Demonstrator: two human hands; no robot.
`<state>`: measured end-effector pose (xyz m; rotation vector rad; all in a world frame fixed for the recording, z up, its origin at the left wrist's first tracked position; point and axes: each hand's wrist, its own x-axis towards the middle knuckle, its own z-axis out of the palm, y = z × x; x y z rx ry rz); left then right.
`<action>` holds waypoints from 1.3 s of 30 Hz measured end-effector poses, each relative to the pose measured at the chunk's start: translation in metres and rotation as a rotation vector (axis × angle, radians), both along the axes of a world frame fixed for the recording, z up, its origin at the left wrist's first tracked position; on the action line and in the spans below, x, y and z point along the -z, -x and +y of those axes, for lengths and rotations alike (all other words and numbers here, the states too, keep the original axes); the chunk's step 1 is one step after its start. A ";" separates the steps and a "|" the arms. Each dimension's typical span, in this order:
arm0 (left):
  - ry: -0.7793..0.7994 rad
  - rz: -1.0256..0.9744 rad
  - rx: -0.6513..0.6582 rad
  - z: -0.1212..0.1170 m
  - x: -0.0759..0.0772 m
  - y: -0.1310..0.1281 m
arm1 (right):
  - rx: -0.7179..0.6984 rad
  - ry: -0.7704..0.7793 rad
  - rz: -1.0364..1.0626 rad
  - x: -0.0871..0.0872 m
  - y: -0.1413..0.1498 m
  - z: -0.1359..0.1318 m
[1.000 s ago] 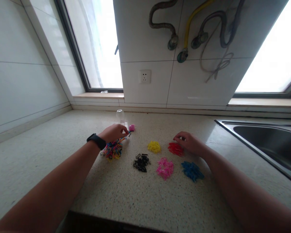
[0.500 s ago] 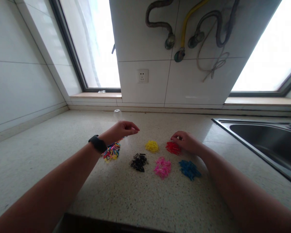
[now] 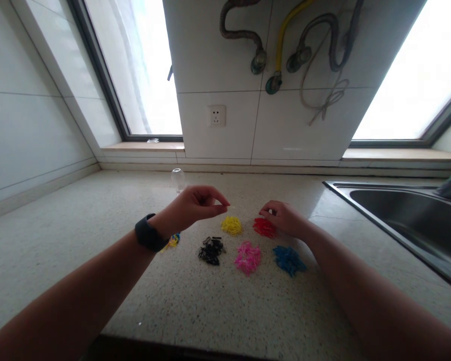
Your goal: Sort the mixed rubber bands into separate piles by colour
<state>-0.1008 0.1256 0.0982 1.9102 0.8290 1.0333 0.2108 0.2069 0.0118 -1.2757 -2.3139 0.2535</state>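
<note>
piles (image 3: 248,258): on countertop (image 3: 195,301) | sink (image 3: 406,210): right of piles | socket (image 3: 216,115): on wall (image 3: 218,143) behind countertop

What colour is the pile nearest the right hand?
The pile is red, seen best in the head view.

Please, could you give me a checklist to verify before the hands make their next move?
1. Yellow pile, red pile, black pile, pink pile and blue pile kept apart: ok.
2. Left hand holding a piece: cannot tell, too small to see.
3. Right hand at the red pile: ok.
4. Right hand touching that pile: cannot tell.
5. Multicoloured pile in full view: not ok, partly hidden behind the black wristband.
</note>
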 end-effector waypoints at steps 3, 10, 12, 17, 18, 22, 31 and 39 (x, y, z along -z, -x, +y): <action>0.015 -0.040 0.020 -0.005 -0.001 -0.005 | -0.002 -0.004 0.006 0.000 0.000 0.000; 0.244 -0.297 0.054 -0.021 0.003 -0.025 | -0.105 -0.018 0.291 -0.025 0.022 -0.029; 0.342 -0.338 0.080 -0.024 0.005 -0.030 | -0.161 -0.032 0.442 -0.036 0.034 -0.047; 0.431 -0.355 0.099 -0.029 0.012 -0.040 | -0.335 -0.013 0.713 -0.053 0.059 -0.082; 0.436 -0.352 0.093 -0.029 0.013 -0.042 | -0.351 -0.009 0.738 -0.053 0.062 -0.086; 0.468 -0.367 0.075 -0.030 0.015 -0.045 | -0.327 -0.040 0.728 -0.054 0.068 -0.093; 0.484 -0.353 0.079 -0.029 0.020 -0.046 | -0.304 -0.053 0.711 -0.055 0.068 -0.096; 0.486 -0.318 0.089 -0.030 0.020 -0.047 | -0.270 -0.005 0.758 -0.056 0.071 -0.096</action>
